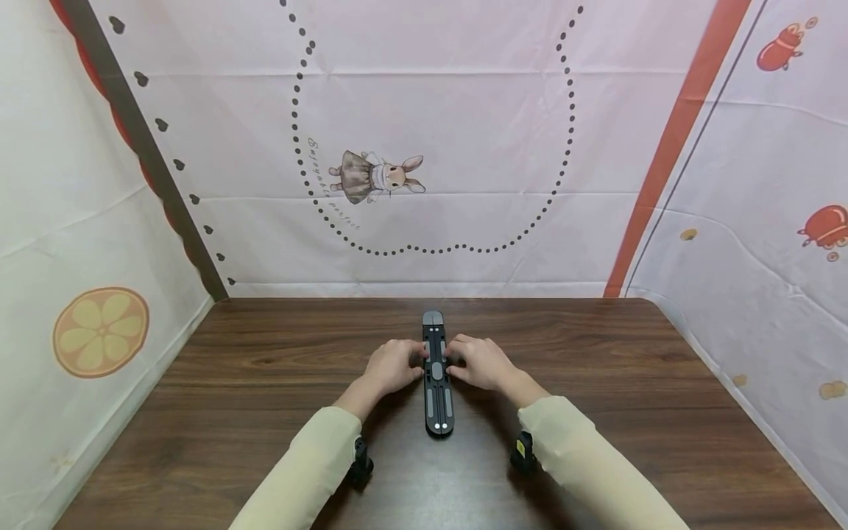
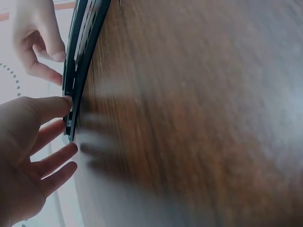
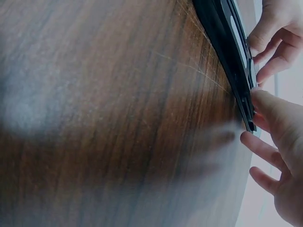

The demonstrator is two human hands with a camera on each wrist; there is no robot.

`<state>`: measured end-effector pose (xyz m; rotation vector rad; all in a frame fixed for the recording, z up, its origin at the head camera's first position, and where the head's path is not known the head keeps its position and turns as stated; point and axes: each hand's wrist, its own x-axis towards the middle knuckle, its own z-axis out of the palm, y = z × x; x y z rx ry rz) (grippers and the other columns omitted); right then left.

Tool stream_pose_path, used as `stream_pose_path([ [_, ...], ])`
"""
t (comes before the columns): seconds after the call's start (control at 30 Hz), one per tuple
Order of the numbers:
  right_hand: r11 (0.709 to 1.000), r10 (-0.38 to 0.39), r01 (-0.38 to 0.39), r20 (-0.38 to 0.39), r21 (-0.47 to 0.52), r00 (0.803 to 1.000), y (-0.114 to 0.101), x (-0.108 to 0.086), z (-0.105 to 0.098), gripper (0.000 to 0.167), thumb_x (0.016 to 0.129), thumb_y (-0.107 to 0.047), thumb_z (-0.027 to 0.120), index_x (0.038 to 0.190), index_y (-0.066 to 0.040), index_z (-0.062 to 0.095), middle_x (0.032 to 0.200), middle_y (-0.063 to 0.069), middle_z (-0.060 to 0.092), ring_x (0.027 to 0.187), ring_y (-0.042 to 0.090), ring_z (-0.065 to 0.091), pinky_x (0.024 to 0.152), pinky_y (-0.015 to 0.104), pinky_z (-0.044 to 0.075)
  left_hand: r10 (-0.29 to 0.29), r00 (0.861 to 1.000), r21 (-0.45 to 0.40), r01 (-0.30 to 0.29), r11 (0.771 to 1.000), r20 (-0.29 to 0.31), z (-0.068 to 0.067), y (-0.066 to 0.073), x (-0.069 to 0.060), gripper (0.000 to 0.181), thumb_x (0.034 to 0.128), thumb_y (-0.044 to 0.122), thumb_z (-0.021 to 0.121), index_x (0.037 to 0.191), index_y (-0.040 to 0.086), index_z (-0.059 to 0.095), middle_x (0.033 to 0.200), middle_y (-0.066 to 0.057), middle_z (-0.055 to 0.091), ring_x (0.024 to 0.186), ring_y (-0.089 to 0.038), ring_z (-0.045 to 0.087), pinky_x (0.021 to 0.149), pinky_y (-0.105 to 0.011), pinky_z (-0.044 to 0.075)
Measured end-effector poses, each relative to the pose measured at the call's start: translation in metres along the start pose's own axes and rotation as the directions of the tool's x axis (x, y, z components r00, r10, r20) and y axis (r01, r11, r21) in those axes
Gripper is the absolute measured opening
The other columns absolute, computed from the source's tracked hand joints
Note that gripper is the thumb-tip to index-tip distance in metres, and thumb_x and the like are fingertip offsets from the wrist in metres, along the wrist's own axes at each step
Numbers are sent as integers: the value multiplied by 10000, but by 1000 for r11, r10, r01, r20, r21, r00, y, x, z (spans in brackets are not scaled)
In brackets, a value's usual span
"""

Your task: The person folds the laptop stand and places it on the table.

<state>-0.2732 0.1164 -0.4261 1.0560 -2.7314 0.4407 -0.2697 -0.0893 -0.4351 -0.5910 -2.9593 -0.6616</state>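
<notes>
A folded laptop stand, long, narrow and black with grey pads, lies lengthwise on the table in the head view. At its left edge my left hand holds it by thumb and index finger. From the other side my right hand grips the right edge, also with thumb and index finger. The left wrist view shows the stand edge-on, with the left hand's other fingers spread beside it. In the right wrist view the stand rises to the upper edge, and the right hand partly hides its far end.
The brown wood-grain table extends around the stand on both sides. Behind it hangs a pale printed cloth, with more cloth along the left and right sides. Black wrist cameras sit by the cream sleeves.
</notes>
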Motion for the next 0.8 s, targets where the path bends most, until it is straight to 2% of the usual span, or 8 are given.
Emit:
stream_pose_path([
  [0.1, 999, 16, -17, 19, 32, 1000, -1, -2, 0, 249, 821, -236, 691, 1028, -103, 649, 1035, 21, 617, 741, 137, 585, 621, 308, 463, 6, 1000, -26, -6, 1000, 18, 0, -1, -1, 258, 807, 224, 705, 1058, 169, 677, 1262, -5, 581, 1134, -239, 559, 899, -436, 460],
  [0.37, 995, 67, -70, 42, 70, 997, -1, -5, 1, 286, 835, -225, 674, 1089, -103, 623, 1101, 39, 613, 915, 193, 619, 765, 431, 488, 30, 999, -38, -29, 999, 19, -2, -1, -4, 287, 832, 278, 680, 1100, 177, 663, 1295, 26, 553, 1170, -230, 532, 937, -438, 435],
  [0.6, 996, 49, -53, 58, 65, 997, -1, -8, -1, 265, 865, -215, 632, 1105, -102, 626, 1110, 46, 629, 987, 208, 611, 809, 413, 489, 108, 994, 62, -108, 992, 3, -4, -1, -7, 324, 865, 324, 632, 1135, 144, 648, 1237, 0, 600, 1108, -218, 560, 929, -406, 440],
  [0.8, 998, 55, -55, 13, 13, 998, 0, -15, -8, 240, 881, -222, 613, 1096, -118, 637, 1108, 39, 625, 1004, 212, 602, 827, 418, 482, 221, 972, 203, -201, 958, -80, -10, -4, -13, 317, 865, 311, 623, 1120, 124, 636, 1141, -34, 636, 1041, -243, 582, 876, -401, 459],
])
